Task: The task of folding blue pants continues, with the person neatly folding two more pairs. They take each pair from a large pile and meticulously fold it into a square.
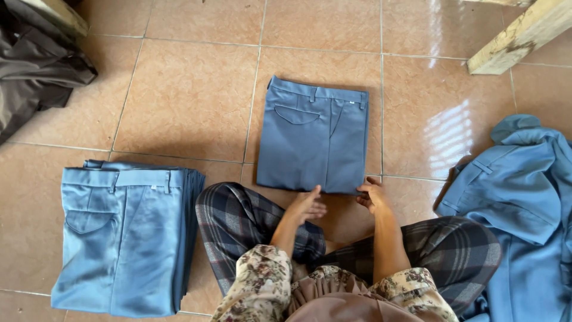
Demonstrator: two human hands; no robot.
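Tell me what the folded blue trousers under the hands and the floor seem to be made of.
Folded blue trousers: likely a woven twill-type cloth, matte; it holds crisp folds, with stitched pocket and belt loops. The left hand and right hand touch its near edge. Floor: probably glazed ceramic tile, glossy, with grout lines and bright window reflections.

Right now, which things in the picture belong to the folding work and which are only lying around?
In the work: folded blue trousers on the tiled floor, left hand and right hand at its near edge; stack of folded blue trousers; heap of unfolded blue garments.

Lying about: dark grey cloth; pale wooden beam.
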